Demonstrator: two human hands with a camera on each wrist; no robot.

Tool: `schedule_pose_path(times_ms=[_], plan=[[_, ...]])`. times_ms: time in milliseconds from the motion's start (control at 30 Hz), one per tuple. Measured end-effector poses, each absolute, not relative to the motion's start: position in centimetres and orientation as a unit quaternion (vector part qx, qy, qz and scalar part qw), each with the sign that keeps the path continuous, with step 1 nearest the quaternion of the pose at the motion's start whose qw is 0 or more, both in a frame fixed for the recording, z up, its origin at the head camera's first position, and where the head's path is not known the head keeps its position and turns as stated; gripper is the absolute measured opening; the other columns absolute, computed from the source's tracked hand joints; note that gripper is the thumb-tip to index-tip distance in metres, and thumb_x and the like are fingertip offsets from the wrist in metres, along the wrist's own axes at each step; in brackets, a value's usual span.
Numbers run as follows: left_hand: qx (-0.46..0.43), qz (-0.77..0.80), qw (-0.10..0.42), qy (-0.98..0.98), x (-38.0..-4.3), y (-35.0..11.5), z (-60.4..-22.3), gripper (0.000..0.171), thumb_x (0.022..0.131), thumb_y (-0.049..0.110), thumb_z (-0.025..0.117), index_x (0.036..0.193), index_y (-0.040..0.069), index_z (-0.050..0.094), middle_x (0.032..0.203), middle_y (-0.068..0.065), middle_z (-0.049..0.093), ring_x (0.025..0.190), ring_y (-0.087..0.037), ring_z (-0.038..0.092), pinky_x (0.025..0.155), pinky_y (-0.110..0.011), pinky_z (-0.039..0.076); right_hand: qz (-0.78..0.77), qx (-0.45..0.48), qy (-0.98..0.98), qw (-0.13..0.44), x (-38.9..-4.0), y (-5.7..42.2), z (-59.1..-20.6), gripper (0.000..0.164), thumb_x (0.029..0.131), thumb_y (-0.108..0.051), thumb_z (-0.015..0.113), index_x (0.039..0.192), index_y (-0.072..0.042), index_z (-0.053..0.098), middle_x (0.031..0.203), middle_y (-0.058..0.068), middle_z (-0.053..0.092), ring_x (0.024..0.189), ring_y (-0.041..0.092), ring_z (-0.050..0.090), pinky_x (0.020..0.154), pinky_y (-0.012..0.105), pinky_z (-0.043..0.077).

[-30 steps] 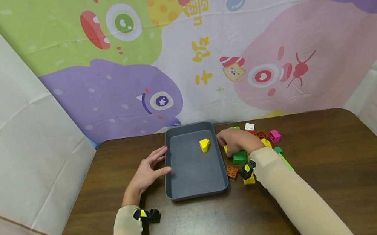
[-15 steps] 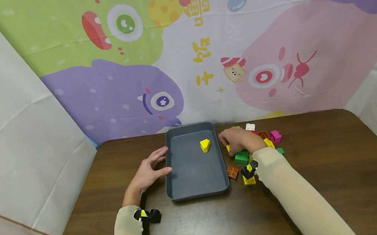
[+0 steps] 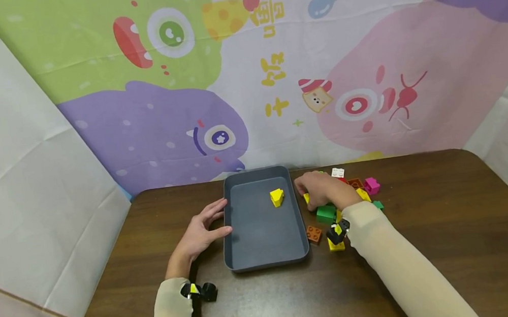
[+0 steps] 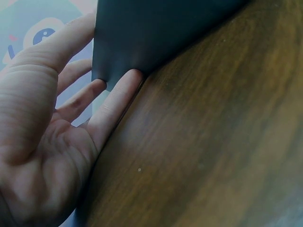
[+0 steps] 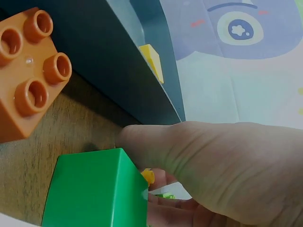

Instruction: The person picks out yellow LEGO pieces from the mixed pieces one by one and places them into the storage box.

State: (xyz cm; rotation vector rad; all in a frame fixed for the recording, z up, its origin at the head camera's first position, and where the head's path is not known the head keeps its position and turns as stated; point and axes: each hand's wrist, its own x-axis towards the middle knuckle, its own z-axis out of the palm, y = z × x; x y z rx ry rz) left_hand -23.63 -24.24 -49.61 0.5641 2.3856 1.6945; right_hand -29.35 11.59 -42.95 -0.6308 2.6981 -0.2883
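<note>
My left hand (image 3: pixel 200 233) rests at the left side of a dark grey tray (image 3: pixel 263 249), fingers extended; in the left wrist view its fingertips (image 4: pixel 135 74) touch the tray's outer wall. Inside the tray, near its right side, sits a yellow block (image 3: pixel 277 197). Beyond the tray's right wall, my right hand (image 3: pixel 323 188) reaches down into a pile of toy blocks, thumb and fingers curled around a small yellow block (image 3: pixel 306 198), mostly hidden by the hand. A green block (image 5: pixel 94 189) stands right beside the thumb. Nearer me lies an orange-brown four-stud block (image 3: pixel 314 234).
Around the right forearm lie a white block (image 3: pixel 337 172), a magenta block (image 3: pixel 372 185), another brown block (image 3: pixel 355 183) and several yellow and green ones. A patterned cloth (image 3: pixel 280 140) hangs behind the wooden table (image 3: pixel 268 305).
My right hand has shifted slightly to the right, and the yellow block at its fingers and the green block have moved with it. My left hand stays on the tray's side.
</note>
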Motion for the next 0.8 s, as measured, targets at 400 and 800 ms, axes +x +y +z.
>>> schedule_pose_path(times_ms=[400,800], plan=[[0.189,0.565,0.079,0.799,-23.7,-24.2,-49.7,0.077,0.086,0.016,0.079,0.153,0.009,0.041,0.163,-0.009,0.033,0.14,-0.041,0.042,0.118,-0.065,0.027,-0.092,-0.225,0.96,0.142,-28.9,11.7,-42.2,0.033,0.075,-0.016,0.088,0.096,-0.01,0.063,0.087,0.005,0.058,0.083,0.026,0.054,0.067,0.035,0.045],[0.195,0.567,0.078,0.796,-23.7,-24.2,-49.8,0.076,0.087,0.014,0.078,0.153,0.012,0.042,0.163,-0.011,0.033,0.139,-0.042,0.042,0.118,-0.066,0.027,-0.089,-0.234,0.96,0.122,-29.0,11.4,-40.4,0.035,0.074,-0.014,0.087,0.099,-0.006,0.062,0.084,0.005,0.057,0.077,0.025,0.053,0.063,0.034,0.041]])
